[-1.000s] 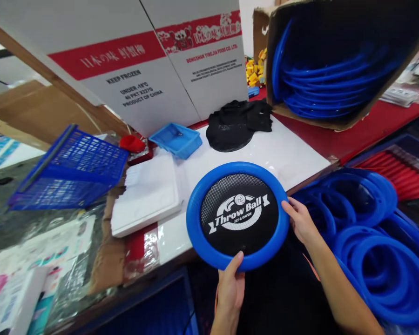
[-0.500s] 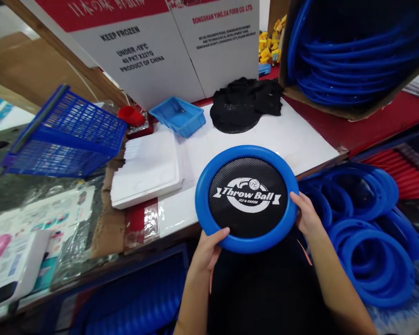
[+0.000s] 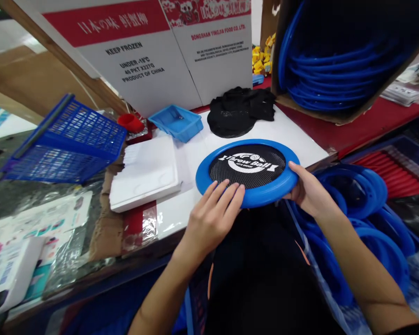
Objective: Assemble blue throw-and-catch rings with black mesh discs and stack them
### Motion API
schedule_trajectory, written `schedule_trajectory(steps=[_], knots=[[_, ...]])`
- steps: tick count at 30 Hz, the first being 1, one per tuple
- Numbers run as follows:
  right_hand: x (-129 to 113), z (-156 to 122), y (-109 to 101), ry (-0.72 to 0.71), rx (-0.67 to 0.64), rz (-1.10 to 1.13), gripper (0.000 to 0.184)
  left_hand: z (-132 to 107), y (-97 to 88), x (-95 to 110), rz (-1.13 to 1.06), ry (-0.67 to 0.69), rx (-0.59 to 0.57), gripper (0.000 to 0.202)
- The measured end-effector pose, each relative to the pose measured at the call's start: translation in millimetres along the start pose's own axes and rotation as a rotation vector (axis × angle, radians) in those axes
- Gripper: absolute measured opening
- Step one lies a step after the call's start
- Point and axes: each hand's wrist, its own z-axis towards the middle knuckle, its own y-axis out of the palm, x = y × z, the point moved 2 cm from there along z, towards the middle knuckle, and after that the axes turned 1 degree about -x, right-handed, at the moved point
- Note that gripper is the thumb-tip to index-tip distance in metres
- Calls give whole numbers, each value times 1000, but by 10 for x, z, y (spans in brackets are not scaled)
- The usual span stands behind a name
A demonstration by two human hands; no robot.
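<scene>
A round throw ball disc with a blue plastic rim and black mesh printed "Throw Ball" is held up at the table's front edge, its near side lower. My right hand is closed on the right side of the rim, thumb on top. My left hand lies over the near left rim, fingers stretched out flat onto the mesh; its thumb is hidden. Behind the disc, black mesh pieces lie loosely stacked on the white tabletop.
A light blue tray, a white foam slab and a blue basket stand to the left. At the back right, a carton holds stacked blue rings. More blue rings fill a bin below right. A printed carton stands behind.
My left hand has shifted from a thumb grip at the lower left rim to lying flat across it. The disc has tilted flatter and its near edge has risen. The right hand still grips.
</scene>
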Motion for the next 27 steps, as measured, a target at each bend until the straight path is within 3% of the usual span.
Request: schedule_trajectory(steps=[2,5,9,11,15,17,22,25,27], knots=[[-198,-94,-57,-172,1,-204,53,162,-164,-37,14,71,35,54],[-460,-322,-122,-580,103,-605,66,306,-371,-18,10,107,78,50],[-793,-565,-68,-951,184,-1145,71,385,-664,-108,-29,18,114,47],[-1015,-564,5,-1071,102,-1256,67,413,-840,-217,-72,-37,88,44],[-1448,-346,216,-1121,-424,-1218,54,487,-1199,-447,-133,-106,-5,46],[-1590,-218,327,-1087,-552,-1185,49,552,-1335,-486,-139,-99,-49,48],[-1670,-112,591,-1122,-528,-1140,44,862,-1448,-214,-21,-17,-14,68],[-1675,-185,700,-1178,-466,-1136,38,1083,-1408,-45,16,-18,26,54],[-1707,-231,725,-1186,-430,-1157,35,1144,-1366,-50,-12,-35,48,46]])
